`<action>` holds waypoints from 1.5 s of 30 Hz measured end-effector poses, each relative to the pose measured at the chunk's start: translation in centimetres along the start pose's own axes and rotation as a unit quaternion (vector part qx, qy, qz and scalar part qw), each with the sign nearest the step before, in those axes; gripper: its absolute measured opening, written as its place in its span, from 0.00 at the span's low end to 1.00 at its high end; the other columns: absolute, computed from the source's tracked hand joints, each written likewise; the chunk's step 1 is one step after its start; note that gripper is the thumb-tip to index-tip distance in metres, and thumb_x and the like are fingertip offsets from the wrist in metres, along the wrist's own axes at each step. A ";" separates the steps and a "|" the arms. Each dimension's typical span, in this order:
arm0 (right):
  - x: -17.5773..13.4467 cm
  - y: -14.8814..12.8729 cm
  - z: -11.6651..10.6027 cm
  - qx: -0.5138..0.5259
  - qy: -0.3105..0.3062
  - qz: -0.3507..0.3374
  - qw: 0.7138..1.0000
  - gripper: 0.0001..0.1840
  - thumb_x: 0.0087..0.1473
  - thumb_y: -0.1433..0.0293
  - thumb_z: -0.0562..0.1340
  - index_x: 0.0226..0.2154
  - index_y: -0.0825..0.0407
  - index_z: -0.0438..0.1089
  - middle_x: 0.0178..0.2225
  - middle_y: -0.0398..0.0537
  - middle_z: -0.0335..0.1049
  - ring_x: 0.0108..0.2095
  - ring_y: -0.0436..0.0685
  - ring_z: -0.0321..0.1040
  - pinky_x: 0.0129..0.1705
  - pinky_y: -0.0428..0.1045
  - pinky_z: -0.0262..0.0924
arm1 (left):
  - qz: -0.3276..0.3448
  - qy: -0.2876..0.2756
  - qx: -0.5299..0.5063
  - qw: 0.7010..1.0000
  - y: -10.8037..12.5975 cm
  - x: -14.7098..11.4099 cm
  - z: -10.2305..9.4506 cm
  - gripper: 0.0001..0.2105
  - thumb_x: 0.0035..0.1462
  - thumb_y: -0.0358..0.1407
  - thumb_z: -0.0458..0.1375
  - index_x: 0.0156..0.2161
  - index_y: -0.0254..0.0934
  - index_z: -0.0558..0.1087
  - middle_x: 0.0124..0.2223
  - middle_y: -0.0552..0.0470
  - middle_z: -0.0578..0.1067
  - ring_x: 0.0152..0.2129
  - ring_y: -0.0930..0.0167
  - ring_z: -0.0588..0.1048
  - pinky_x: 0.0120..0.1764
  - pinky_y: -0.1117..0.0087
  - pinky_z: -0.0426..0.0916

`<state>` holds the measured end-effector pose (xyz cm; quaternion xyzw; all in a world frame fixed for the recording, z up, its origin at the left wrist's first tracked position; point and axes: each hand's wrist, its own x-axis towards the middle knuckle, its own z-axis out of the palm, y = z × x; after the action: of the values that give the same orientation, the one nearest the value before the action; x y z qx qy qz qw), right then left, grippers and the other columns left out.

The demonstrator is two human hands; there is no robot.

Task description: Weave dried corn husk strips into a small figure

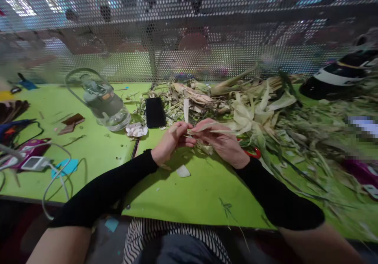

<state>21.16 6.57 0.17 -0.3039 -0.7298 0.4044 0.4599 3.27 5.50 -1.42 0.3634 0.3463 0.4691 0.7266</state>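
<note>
Both my hands meet over the green table, fingertips nearly touching. My left hand (169,141) is closed in a pinch on a strip of corn husk (186,111), whose pale end stands upright above the fingers. My right hand (221,142) is closed on the husk too, with a long pale piece lying across its fingers toward the right. What lies between the fingertips is partly hidden. Just right of my right hand lies a fanned bunch of corn husks (251,116). A red curved handle (255,153) shows beside the right wrist. One small husk scrap (183,171) lies below my hands.
A black phone (155,112), a crumpled tissue (136,129) and a water bottle (106,102) stand or lie left of centre. Husk scraps (313,138) cover the right side. A white charger (35,162) with cables is at left. Behind rises a perforated metal panel (177,55).
</note>
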 end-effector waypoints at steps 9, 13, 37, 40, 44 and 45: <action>0.3 0.3 0.6 0.017 0.106 0.122 0.987 0.16 0.55 0.53 0.68 0.36 0.49 0.77 0.30 0.42 0.71 0.24 0.47 0.61 0.25 0.46 0.59 | 0.027 -0.036 0.001 0.999 -0.1 0.1 0.6 0.17 0.56 0.44 0.69 0.36 0.35 0.67 0.31 0.52 0.80 0.26 0.76 0.79 0.34 0.75 0.75; 0.4 0.4 0.6 0.007 0.129 0.153 0.980 0.17 0.55 0.53 0.67 0.36 0.51 0.75 0.29 0.41 0.70 0.22 0.46 0.58 0.24 0.46 0.56 | 0.077 -0.059 0.005 0.995 -0.3 0.2 0.3 0.19 0.50 0.44 0.73 0.38 0.35 0.70 0.31 0.54 0.79 0.27 0.76 0.79 0.35 0.74 0.75; 0.3 2.1 0.0 -0.169 0.201 0.009 0.965 0.31 0.58 0.61 0.65 0.62 0.48 0.62 0.41 0.48 0.70 0.36 0.56 0.69 0.39 0.54 0.69 | -0.030 -0.015 0.017 0.999 -0.2 1.1 -0.6 0.17 0.47 0.40 0.74 0.32 0.32 0.74 0.30 0.50 0.80 0.25 0.76 0.77 0.36 0.73 0.75; 0.3 1.7 -0.6 -0.323 0.234 -0.102 0.911 0.26 0.59 0.64 0.66 0.59 0.48 0.66 0.51 0.55 0.69 0.48 0.63 0.68 0.48 0.61 0.66 | -0.031 -0.028 0.032 0.999 0.2 1.0 -0.7 0.15 0.49 0.39 0.73 0.32 0.31 0.74 0.29 0.51 0.79 0.26 0.76 0.77 0.37 0.73 0.75; -0.2 0.7 0.0 -0.446 0.113 -0.194 0.866 0.13 0.62 0.62 0.64 0.49 0.45 0.75 0.41 0.50 0.72 0.44 0.62 0.67 0.47 0.59 0.62 | -0.015 -0.055 0.060 0.997 0.2 1.0 -0.8 0.15 0.47 0.39 0.74 0.33 0.31 0.75 0.29 0.52 0.79 0.25 0.76 0.76 0.35 0.72 0.74; -0.3 0.5 0.3 -0.454 0.068 -0.201 0.865 0.13 0.63 0.62 0.64 0.49 0.46 0.75 0.39 0.50 0.72 0.42 0.61 0.66 0.45 0.58 0.61 | -0.002 -0.057 0.075 0.996 0.1 1.0 -0.8 0.15 0.46 0.39 0.74 0.32 0.32 0.75 0.29 0.52 0.78 0.25 0.76 0.76 0.34 0.72 0.73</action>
<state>21.00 6.44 -0.49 -0.3523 -0.8452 -0.0948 0.3906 2.86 6.61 -1.89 0.4424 0.3390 0.4189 0.7168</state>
